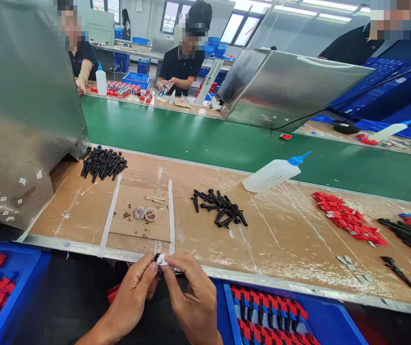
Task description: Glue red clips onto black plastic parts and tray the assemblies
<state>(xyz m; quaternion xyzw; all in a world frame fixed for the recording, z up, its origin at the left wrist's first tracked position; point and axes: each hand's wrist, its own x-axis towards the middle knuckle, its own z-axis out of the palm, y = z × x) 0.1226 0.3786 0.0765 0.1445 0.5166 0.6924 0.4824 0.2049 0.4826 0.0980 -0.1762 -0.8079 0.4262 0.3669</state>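
Note:
Just off the front edge of the bench, my left hand (131, 292) is closed on a black plastic part (157, 257), most of it hidden by the fingers. My right hand (193, 292) pinches a small white piece (161, 260), perhaps a bit of cloth or paper, against the top of that part. The fingertips of both hands almost meet. Beyond them lies a taped-down cardboard sheet (126, 230) bearing two small round pots (150, 214) and some cotton swabs (156, 199). Similar black parts form a pile (221, 207) further right.
A bigger black pile (103, 163) sits by the metal cover (18, 110). A white squeeze bottle (272, 175) leans near the green belt (191, 139). Red parts (347, 218) lie right. Blue bins (338, 321) with red-and-black pieces flank me. Across the belt, a person (182, 62) works.

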